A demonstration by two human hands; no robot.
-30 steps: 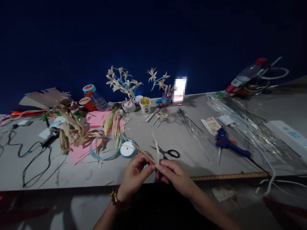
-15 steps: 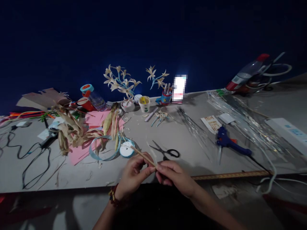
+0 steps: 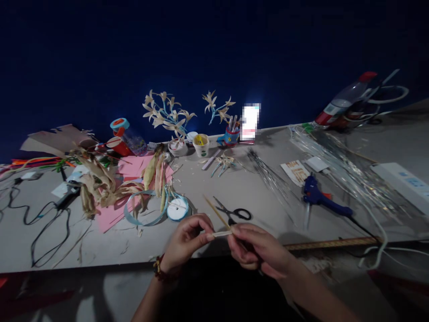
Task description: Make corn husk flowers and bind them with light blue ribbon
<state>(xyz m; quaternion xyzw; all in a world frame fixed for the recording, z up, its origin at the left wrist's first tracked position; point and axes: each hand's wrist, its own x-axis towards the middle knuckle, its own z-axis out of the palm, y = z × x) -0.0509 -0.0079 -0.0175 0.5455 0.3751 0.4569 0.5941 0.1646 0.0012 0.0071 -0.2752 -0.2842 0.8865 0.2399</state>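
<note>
My left hand (image 3: 191, 239) pinches one end of a short pale strip (image 3: 221, 234), which looks like corn husk. The strip's other end meets the fingertips of my right hand (image 3: 259, 248). Those fingers also grip a thin wooden stick (image 3: 216, 210) that slants up and to the left from them. Just behind the stick lie black-handled scissors (image 3: 234, 213), blades partly spread. A spool of light-blue ribbon (image 3: 177, 209) rests beyond my left hand, with a loop of ribbon beside it.
Dried corn husks (image 3: 100, 179) and pink paper (image 3: 110, 217) cover the left side. At the back stand husk flowers (image 3: 164, 112), a paper cup (image 3: 201, 146) and a lit phone (image 3: 250, 121). Thin wires (image 3: 271, 179), a blue glue gun (image 3: 323, 201) and a bottle (image 3: 345, 100) are on the right.
The stick has swung from pointing left across both hands to pointing up and left from my right hand alone. My right hand has moved right, and the pale strip now spans between my hands.
</note>
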